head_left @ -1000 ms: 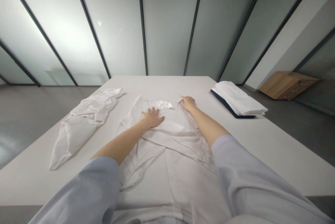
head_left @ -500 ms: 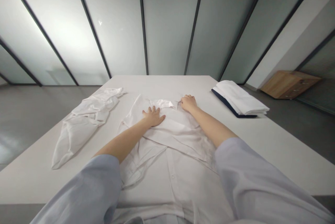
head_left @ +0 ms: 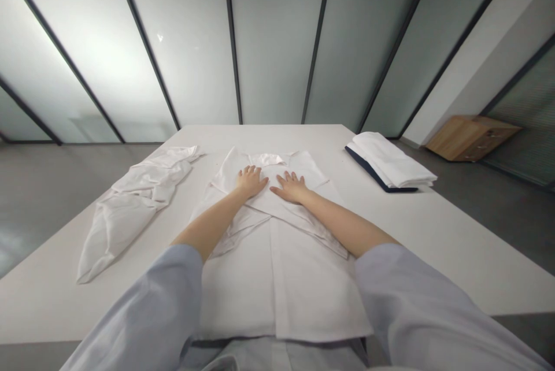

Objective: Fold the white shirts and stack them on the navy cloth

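Observation:
A white button-up shirt (head_left: 243, 296) lies spread before me, collar at the far end and hem by the table's near edge. Its sleeves are folded inward across the front, crossing below my hands. My left hand (head_left: 250, 182) rests flat on the upper left of the shirt, fingers spread, just below the collar. Beside it, my right hand (head_left: 289, 187) lies flat on the upper right with its fingers apart. Neither hand grips the cloth. My forearms hide parts of the folded sleeves.
The shirt lies on a white table (head_left: 403, 249). To the left is a crumpled white garment (head_left: 134, 197). At the right edge, folded white cloth (head_left: 390, 160) sits on a dark folded piece (head_left: 373, 171). A wooden cabinet (head_left: 470, 137) stands on the floor beyond.
My right hand has moved from the shirt's right shoulder inward to its upper front and now lies flat. The shirt has shifted away from me and its lower part looks smoother. My left hand stays flat.

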A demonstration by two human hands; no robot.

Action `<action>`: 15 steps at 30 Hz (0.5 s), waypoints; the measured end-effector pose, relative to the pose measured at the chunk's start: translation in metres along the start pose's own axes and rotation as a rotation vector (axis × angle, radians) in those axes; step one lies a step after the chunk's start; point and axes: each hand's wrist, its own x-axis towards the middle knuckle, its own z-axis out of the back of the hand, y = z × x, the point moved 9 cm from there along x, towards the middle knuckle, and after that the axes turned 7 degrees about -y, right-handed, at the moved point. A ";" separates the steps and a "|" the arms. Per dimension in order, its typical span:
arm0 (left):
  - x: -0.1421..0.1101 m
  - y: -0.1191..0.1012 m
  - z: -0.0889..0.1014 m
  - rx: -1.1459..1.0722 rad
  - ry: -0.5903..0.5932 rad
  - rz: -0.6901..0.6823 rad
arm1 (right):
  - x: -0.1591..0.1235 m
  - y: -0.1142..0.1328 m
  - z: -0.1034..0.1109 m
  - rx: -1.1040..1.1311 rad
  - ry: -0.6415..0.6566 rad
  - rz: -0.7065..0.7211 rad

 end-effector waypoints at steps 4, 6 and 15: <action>-0.017 -0.004 -0.002 0.022 0.058 0.051 | 0.031 -0.015 0.015 -0.016 0.000 -0.012; -0.026 -0.005 -0.012 0.018 0.143 0.100 | 0.042 -0.020 0.026 -0.054 -0.033 -0.057; 0.001 0.014 -0.024 0.008 0.127 0.117 | 0.028 0.024 0.042 -0.042 -0.128 0.023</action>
